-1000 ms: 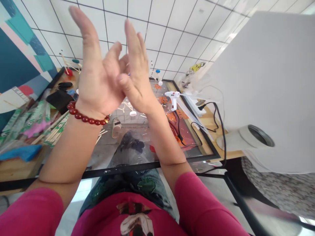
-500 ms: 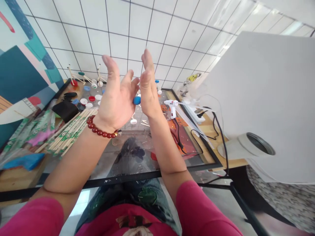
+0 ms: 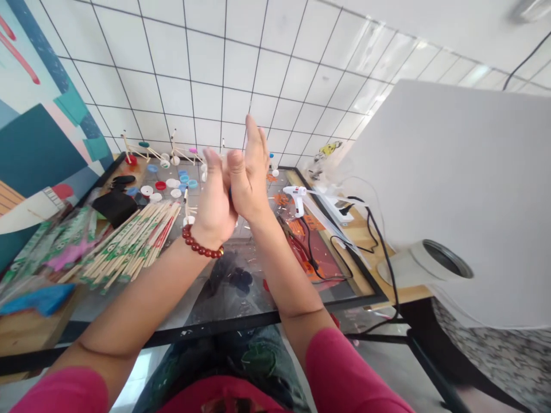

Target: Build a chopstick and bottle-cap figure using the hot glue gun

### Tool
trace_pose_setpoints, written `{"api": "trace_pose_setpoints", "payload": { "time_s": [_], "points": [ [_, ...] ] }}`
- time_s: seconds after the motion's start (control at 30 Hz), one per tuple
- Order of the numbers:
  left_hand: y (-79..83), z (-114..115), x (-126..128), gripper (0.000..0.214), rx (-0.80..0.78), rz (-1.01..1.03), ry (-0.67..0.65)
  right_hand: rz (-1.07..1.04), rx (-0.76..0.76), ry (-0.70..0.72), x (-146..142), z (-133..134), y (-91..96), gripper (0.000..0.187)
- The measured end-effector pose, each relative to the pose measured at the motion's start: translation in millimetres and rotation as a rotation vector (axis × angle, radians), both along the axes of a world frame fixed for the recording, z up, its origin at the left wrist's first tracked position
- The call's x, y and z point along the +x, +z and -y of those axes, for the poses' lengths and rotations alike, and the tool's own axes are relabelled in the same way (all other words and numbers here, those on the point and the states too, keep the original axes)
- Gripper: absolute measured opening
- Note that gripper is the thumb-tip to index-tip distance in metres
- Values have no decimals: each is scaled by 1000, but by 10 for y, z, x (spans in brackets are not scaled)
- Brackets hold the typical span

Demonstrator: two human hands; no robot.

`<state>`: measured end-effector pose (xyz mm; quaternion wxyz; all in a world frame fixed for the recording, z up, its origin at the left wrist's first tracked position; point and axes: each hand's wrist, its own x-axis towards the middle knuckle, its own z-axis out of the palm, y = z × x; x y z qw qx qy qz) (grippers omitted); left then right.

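My left hand [image 3: 217, 206] and my right hand [image 3: 249, 189] are raised over the table with their palms pressed together and fingers stretched upward. Caught between the palms is a small blue ball [image 3: 231, 193], likely modelling clay, of which only a sliver shows. A red bead bracelet [image 3: 200, 248] circles my left wrist. Left of the hands lie blue, red and white bottle caps [image 3: 160, 185]. Behind them, along the wall, stand stick figures on wheel-like caps [image 3: 165, 161]. A white glue gun [image 3: 296, 198] rests to the right of my right hand.
Paper-wrapped wooden sticks [image 3: 129, 244] are piled at the left, near a black object [image 3: 115, 205] and a blue sheet [image 3: 38, 300]. Pliers [image 3: 287, 227], black cables and a white power strip [image 3: 338, 211] occupy the right side. A pale cylinder [image 3: 424, 264] lies beyond the table's dark edge.
My palms have come together over the blue ball, which was plainly visible between them before. The left hand has moved right and the thumbs are now close to each other.
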<state>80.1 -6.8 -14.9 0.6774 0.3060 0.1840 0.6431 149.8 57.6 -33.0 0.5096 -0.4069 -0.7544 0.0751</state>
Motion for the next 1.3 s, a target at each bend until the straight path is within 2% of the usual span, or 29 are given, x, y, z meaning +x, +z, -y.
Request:
{"api": "trace_pose_setpoints", "payload": {
  "time_s": [0.1, 0.2, 0.3, 0.4, 0.47, 0.57, 0.63, 0.7, 0.8, 0.87, 0.93, 1.03, 1.1, 1.2, 1.3],
  "points": [
    [-120, -5, 105, 70, 140, -49, -115, 4, -35, -132, 139, -154, -22, 75],
    [-133, 6, 105, 64, 157, -61, -183, 108, -52, -192, 248, -314, -84, 72],
    [-67, -25, 14, 61, 117, -32, -173, 168, -2, -129, 214, -314, -134, 73],
    [-2, -92, -87, 58, 60, 31, -94, 148, 13, -62, 78, -178, -117, 77],
    [11, -121, -109, 57, 33, 66, -57, 154, -16, -80, 2, -94, -81, 81],
    [-29, -121, -65, 57, 34, 66, -72, 173, -52, -105, -26, -74, -52, 85],
    [-82, -120, -30, 55, -2, 67, -63, 139, -54, -35, 8, -115, -51, 81],
    [-134, -137, -30, 54, -104, 78, -49, 41, -73, 85, 82, -146, -30, 72],
    [-166, -186, -103, 60, -204, 101, -62, -124, -100, 260, 278, -111, 87, 67],
    [-145, -205, -172, 62, -177, 120, -77, -106, -60, 385, 449, -51, 194, 64],
    [-102, -203, -230, 62, -135, 130, -81, 25, 0, 484, 602, -8, 272, 55],
    [-37, -176, -280, 65, -95, 120, -75, 188, 33, 491, 708, -23, 283, 40],
    [-9, -164, -293, 69, -72, 101, -84, 234, 29, 458, 691, -60, 243, 37],
    [-1, -183, -305, 69, -71, 63, -89, 264, 34, 430, 630, -84, 200, 27],
    [-23, -237, -317, 58, -122, -20, -49, 231, 68, 381, 618, -50, 217, 19]
  ]
}}
